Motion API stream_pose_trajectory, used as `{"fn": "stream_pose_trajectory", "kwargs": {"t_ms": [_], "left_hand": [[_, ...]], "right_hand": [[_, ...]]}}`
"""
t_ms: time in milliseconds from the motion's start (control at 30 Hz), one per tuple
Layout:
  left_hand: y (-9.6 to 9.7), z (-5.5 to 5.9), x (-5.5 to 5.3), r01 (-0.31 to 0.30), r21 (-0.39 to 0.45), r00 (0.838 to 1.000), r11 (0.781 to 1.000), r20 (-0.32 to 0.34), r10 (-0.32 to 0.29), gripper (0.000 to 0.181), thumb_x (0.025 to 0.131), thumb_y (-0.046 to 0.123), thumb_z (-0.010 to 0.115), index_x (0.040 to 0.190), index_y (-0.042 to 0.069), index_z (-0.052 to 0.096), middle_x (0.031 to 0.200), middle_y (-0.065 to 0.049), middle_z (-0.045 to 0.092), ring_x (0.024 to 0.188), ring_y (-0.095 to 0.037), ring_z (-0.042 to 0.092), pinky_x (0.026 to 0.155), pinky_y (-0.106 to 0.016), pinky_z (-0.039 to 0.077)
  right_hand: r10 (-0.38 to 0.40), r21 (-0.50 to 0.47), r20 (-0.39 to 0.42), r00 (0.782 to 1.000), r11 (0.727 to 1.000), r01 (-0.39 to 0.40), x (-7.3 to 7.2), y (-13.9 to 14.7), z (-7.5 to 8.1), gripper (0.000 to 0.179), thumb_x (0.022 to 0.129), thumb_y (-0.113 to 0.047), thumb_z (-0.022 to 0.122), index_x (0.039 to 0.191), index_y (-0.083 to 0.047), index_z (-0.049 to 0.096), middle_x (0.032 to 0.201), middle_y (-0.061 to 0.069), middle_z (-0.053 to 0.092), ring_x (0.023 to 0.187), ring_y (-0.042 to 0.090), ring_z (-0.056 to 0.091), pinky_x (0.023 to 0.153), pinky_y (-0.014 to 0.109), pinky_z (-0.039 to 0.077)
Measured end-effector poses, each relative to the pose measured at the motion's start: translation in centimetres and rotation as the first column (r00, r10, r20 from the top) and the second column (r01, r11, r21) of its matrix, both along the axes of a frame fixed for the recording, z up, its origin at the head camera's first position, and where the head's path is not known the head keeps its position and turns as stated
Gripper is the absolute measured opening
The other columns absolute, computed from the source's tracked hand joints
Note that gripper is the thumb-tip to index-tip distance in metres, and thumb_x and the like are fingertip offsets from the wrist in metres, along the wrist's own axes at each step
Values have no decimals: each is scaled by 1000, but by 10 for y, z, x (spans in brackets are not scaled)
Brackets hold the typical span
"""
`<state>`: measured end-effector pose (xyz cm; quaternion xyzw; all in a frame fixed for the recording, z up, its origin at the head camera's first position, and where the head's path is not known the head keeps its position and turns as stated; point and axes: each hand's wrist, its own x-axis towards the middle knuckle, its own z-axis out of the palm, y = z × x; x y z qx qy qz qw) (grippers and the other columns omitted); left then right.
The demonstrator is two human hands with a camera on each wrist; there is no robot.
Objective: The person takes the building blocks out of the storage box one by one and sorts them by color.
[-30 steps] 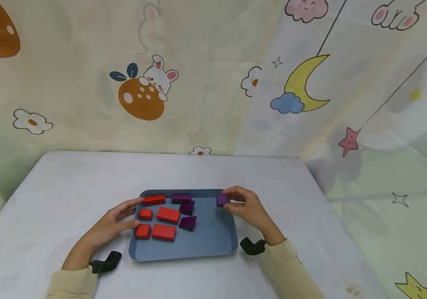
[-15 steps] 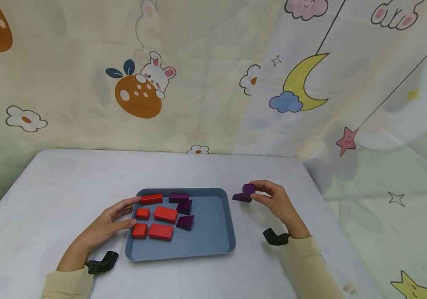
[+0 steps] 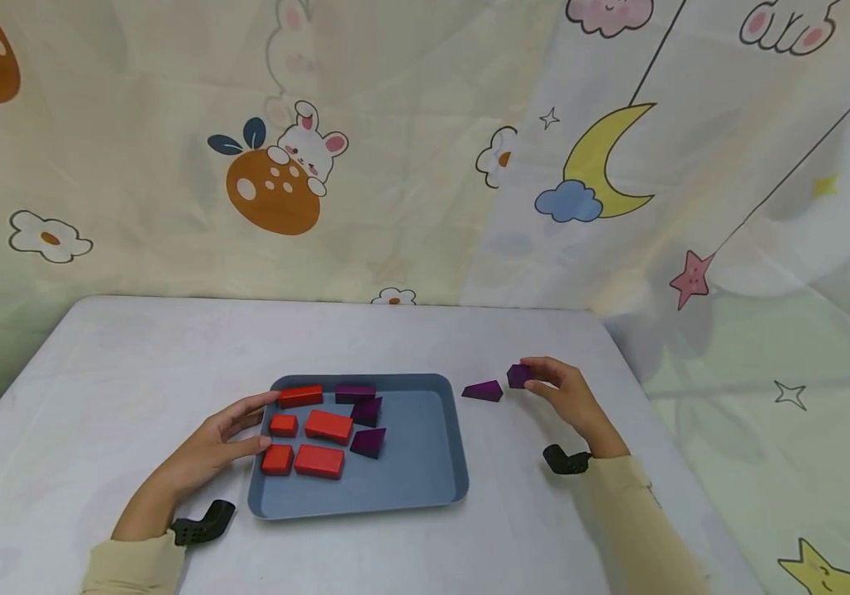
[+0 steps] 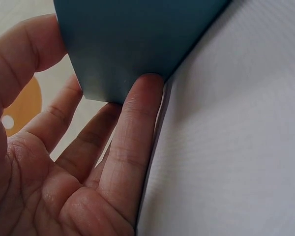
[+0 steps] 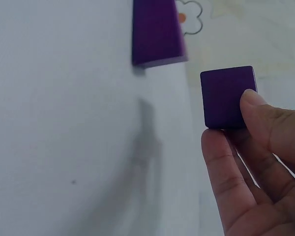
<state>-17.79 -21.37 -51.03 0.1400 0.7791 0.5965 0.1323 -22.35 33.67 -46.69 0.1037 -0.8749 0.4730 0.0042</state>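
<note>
Above the table, right of the blue-grey tray (image 3: 425, 487), my right hand (image 3: 568, 398) pinches a small purple block (image 5: 226, 97) between thumb and fingertips. Its thumb (image 5: 270, 118) lies against the block's side in the right wrist view. A longer, tapered purple block (image 3: 483, 391) lies on the table between that hand and the tray. My left hand (image 3: 205, 456) touches the tray's left side, its fingers spread. In the left wrist view the fingertips meet the outer tray wall (image 4: 113, 49). Several red blocks (image 3: 319, 461) and 3 purple blocks (image 3: 369, 443) lie inside.
The red blocks occupy the tray's left part, the purple ones its middle. A white table (image 3: 172, 347) runs back to a patterned cloth (image 3: 410, 165). Black wrist cameras are strapped on both wrists.
My right hand has carried the small purple block from over the tray's right end, out past the tapered block, farther right. The left hand has stayed at the tray.
</note>
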Motion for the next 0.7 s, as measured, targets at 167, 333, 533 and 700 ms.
{"fn": "stream_pose_trajectory", "kwargs": {"t_ms": [167,333,533,700], "left_hand": [[-1,-1,0,1,4,1000,1000,-8,-1,68,103,14,72,162,-1,43,168,-30,37,146,-57,42,98,-17,46],[-1,-2,0,6,8,1000,1000,-12,-5,67,104,14,72,162,-2,43,168,-30,37,146,-57,42,98,-17,47],[-1,-2,-1,6,4,1000,1000,-15,-5,67,104,14,72,162,-1,43,168,-30,37,146,-57,43,98,-17,46],[-1,-1,0,2,-7,1000,1000,-11,-2,67,104,15,72,163,0,44,168,-29,38,147,-56,43,99,-16,45]], "right_hand": [[0,-2,21,1000,1000,0,-4,2,-10,38,103,8,67,139,17,60,135,36,66,128,50,63,95,12,48],[-2,-2,39,999,1000,2,-6,2,-17,38,102,8,67,138,17,60,135,37,65,128,54,63,95,14,48],[-20,33,49,999,999,18,-7,1,-21,37,101,9,68,136,17,61,131,37,67,124,53,65,92,14,48],[-29,67,53,998,997,26,-5,1,-21,41,101,8,69,140,16,60,137,36,65,128,53,63,102,28,53]]}}
